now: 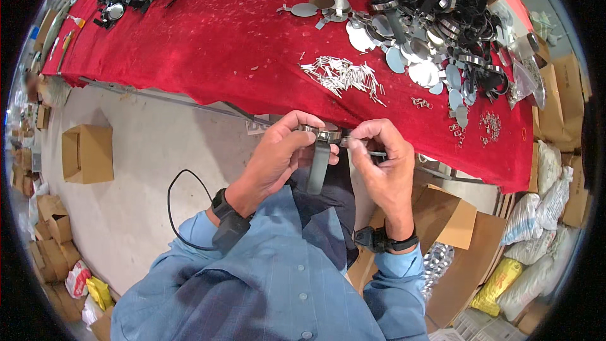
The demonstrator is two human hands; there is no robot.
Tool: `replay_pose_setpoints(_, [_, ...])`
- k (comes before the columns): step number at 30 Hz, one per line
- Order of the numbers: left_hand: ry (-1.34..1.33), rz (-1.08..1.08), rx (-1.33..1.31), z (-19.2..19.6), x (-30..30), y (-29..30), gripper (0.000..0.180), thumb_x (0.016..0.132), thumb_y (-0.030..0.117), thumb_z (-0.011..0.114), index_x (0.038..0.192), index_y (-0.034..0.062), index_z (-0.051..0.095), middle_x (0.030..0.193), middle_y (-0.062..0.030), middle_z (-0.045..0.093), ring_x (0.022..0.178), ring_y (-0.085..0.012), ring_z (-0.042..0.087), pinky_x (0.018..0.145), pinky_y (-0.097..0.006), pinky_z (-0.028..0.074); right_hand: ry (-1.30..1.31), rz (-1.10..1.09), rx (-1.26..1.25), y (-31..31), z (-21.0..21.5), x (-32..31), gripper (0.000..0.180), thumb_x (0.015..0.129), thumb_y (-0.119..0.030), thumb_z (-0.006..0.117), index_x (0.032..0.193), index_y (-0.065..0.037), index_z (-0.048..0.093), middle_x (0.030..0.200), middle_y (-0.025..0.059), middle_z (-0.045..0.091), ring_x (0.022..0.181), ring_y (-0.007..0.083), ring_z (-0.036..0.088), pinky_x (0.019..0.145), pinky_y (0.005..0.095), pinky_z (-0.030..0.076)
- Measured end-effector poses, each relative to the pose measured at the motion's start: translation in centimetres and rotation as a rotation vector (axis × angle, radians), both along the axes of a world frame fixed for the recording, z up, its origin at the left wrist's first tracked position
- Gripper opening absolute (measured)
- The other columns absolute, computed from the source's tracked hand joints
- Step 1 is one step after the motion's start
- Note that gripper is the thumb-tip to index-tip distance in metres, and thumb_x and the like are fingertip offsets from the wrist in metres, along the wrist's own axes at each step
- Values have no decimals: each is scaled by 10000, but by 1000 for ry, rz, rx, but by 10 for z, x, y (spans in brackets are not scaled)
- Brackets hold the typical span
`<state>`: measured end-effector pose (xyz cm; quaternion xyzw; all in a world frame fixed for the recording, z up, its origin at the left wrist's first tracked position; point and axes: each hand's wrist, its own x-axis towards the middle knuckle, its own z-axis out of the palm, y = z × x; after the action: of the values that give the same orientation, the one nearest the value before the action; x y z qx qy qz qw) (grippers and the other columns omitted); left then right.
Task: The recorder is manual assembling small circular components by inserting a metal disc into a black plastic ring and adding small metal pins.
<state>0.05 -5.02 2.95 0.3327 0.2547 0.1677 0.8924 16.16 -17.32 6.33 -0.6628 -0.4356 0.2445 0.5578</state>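
Below red table edge [442, 151], both hands pinch watch [320, 134]: left hand [278, 158], right hand [379, 158].

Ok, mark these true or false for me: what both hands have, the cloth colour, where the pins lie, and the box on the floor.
1. Both hands hold one watch case with a dark strap hanging from it. True: the left hand and the right hand meet on the watch case, and the strap hangs below it.
2. The table cloth is blue. False: the cloth is red.
3. A loose pile of small metal pins lies on the cloth. True.
4. The cardboard box stands on the table. False: it sits on the floor, to the person's left.
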Motion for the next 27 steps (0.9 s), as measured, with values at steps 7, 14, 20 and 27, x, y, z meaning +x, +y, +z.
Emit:
replay_pose_setpoints(7, [50,27,13,5,1,-2,263,959,54,576,1223,51,569,1011,-45,674,823,-100,657,735,-266,550,24,24,-25,11,-2,-15,118,852,43,687,952,-16,663,857,83,695,707,151,704,652,285,534])
replay_pose_setpoints(14, [105,74,3,-2,3,-2,254,962,64,583,1216,65,582,972,-9,649,794,-79,624,711,-243,522,-9,-5,-73,15,-10,-17,119,831,34,696,937,-16,677,864,108,707,759,183,713,681,304,539])
replay_pose_setpoints(20, [8,19,56,-6,1,3,229,971,60,551,1197,32,539,1111,-109,653,981,-233,709,890,-402,588,-17,-40,-137,16,-1,-5,117,844,13,691,957,-16,683,856,119,708,804,202,715,719,316,542])
replay_pose_setpoints(27, [-1,5,-15,-10,0,5,241,974,71,535,1208,15,518,1167,-181,645,1015,-315,719,935,-467,592,-504,-228,-294,16,-17,60,106,855,-77,717,941,-24,682,890,161,707,826,343,698,721,414,540])
